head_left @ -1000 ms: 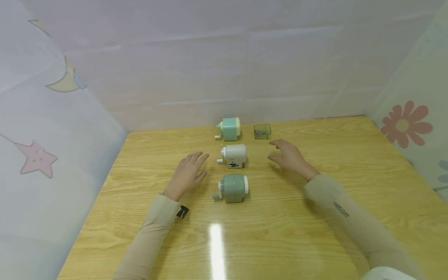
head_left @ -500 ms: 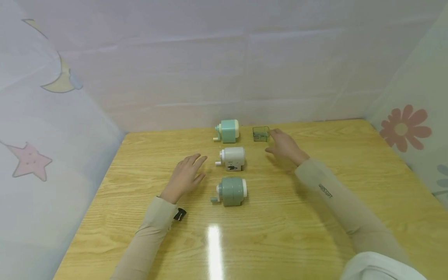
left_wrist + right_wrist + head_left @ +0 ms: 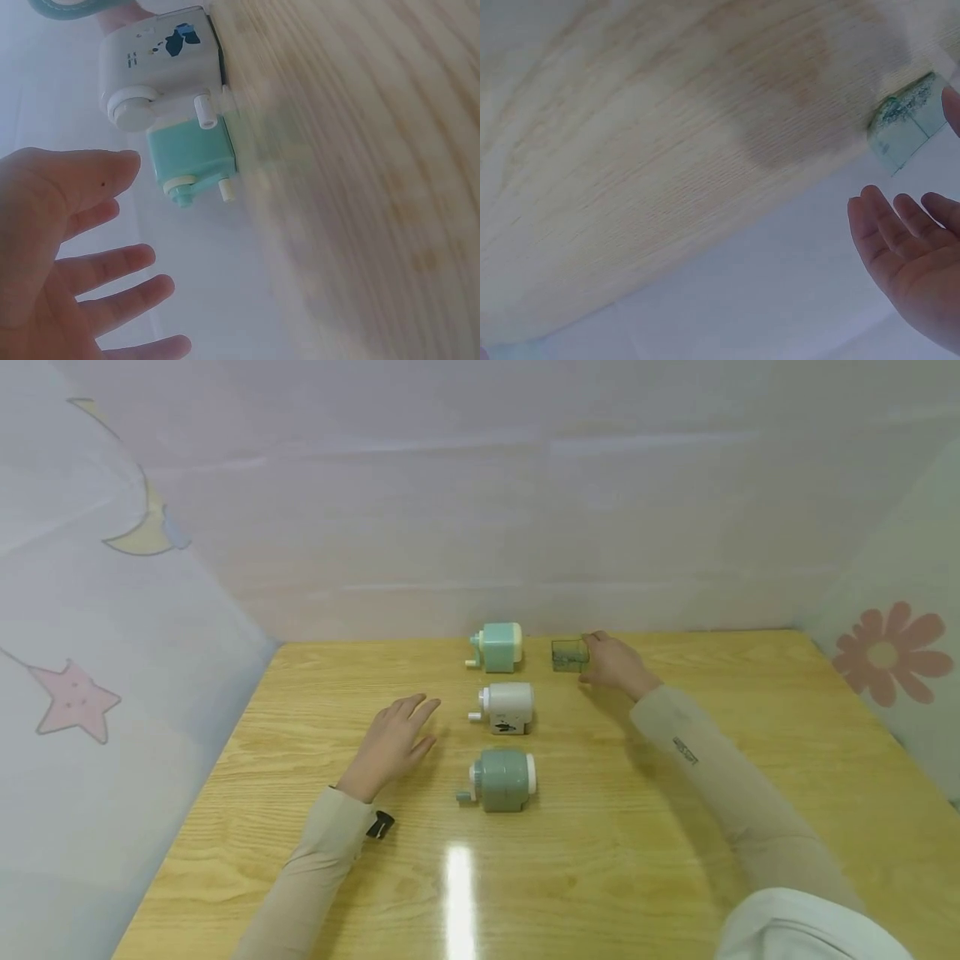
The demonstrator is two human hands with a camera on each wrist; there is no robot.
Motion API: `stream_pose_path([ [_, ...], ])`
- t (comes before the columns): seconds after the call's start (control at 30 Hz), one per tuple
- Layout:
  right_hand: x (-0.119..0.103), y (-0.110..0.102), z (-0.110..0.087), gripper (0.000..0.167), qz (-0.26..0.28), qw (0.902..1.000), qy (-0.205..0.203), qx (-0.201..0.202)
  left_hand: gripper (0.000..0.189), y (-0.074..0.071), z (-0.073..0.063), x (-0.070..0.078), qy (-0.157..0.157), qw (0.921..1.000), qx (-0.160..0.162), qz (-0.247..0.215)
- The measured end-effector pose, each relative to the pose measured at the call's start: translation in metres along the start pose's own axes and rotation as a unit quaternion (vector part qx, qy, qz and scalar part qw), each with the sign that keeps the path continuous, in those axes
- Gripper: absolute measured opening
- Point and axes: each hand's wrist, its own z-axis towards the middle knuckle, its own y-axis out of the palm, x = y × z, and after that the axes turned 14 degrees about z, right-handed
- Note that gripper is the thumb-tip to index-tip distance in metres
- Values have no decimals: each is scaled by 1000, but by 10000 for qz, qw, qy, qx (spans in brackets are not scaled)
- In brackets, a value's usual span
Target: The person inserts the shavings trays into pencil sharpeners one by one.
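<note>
Three hand-crank pencil sharpeners stand in a column on the table: a mint one point(image 3: 499, 647) at the back, a white one point(image 3: 510, 706) in the middle, a dark green one point(image 3: 506, 781) in front. Their cranks point left. My left hand point(image 3: 386, 743) hovers left of the white sharpener, fingers spread and holding nothing; the left wrist view shows a gap between them. My right hand point(image 3: 617, 664) is at the right side of a see-through green shavings drawer point(image 3: 568, 657). In the right wrist view that drawer point(image 3: 911, 120) lies between the thumb and the extended fingers, which are not closed round it.
The wooden table point(image 3: 600, 860) meets a pale fabric backdrop point(image 3: 405, 527) just behind the mint sharpener and the drawer. A small black object point(image 3: 380, 825) shows at the left cuff.
My right hand has moved back and slightly inward, to the drawer's right side. The left hand has stayed nearly in place. The view has shifted slightly.
</note>
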Motion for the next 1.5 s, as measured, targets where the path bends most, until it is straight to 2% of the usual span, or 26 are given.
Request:
stream_pose_path([
  [0.1, 0, -1, 3, 79, 94, 9999, 108, -50, 54, 0, -2, 0, -21, 10000, -22, 0],
  [0.43, 2, -4, 8, 76, 155, 9996, 75, -228, 55, -1, -5, 3, -100, 9998, -146, -65],
  [0.67, 6, -8, 10, 78, 452, 9976, 313, -416, 54, 1, -6, 4, -59, 9999, -47, -78],
  [0.9, 7, -6, 12, 73, 481, 9967, 329, -566, 54, 2, -6, 4, -41, 9999, -2, -116],
  [1.23, 10, -3, 12, 68, 283, 9974, 270, -598, 55, -4, 4, 10, 73, 9998, 48, -180],
  [1.5, 12, -1, 12, 70, 273, 9979, 243, -532, 54, -6, 13, 12, 184, 9998, 8, -81],
])
